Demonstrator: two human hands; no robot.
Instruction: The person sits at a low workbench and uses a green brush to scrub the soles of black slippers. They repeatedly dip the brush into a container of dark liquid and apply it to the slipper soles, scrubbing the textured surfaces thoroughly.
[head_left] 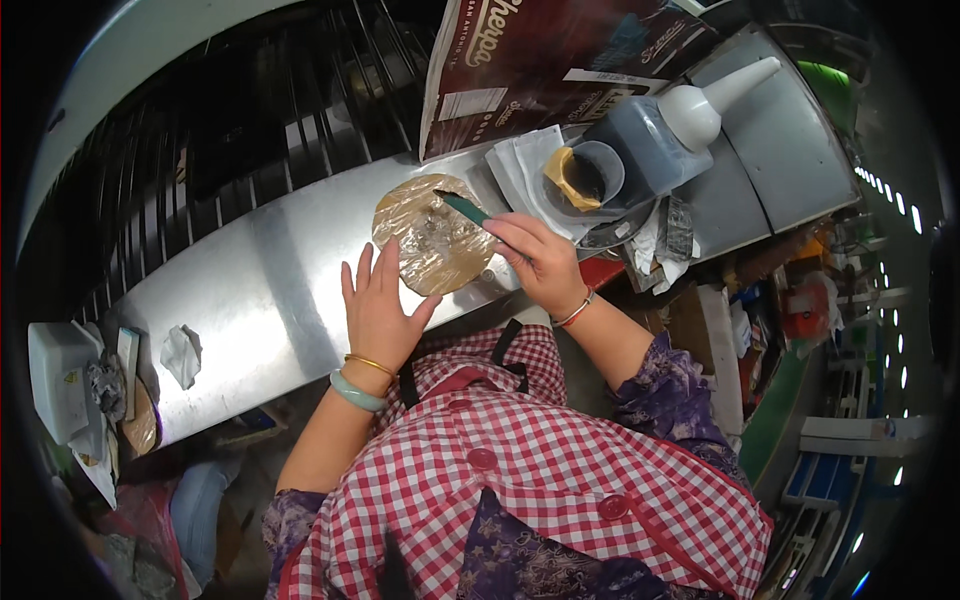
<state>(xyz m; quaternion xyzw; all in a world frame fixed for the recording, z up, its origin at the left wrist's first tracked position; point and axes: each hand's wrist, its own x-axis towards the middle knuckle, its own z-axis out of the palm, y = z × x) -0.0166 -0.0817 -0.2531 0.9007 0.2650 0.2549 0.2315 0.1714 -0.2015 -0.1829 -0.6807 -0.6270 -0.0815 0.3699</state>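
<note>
A round tan disc under crinkled clear film lies on the metal worktop in front of me, with a dark smudged patch around its middle. My left hand is spread open at the disc's near left side, fingertips touching its edge. My right hand grips a flat green tool that slants over the disc's upper right. The tool's dark tip meets the film; whether it is a blade or bristles I cannot tell. A bangle and a bracelet sit on my left wrist, a thin band on my right.
Beyond my right hand stand a dark-filled squeeze bottle with a white nozzle and a clear cup with a yellowish piece at its rim. A printed carton rises behind. Crumpled paper lies on the worktop's left; dark bars line the back.
</note>
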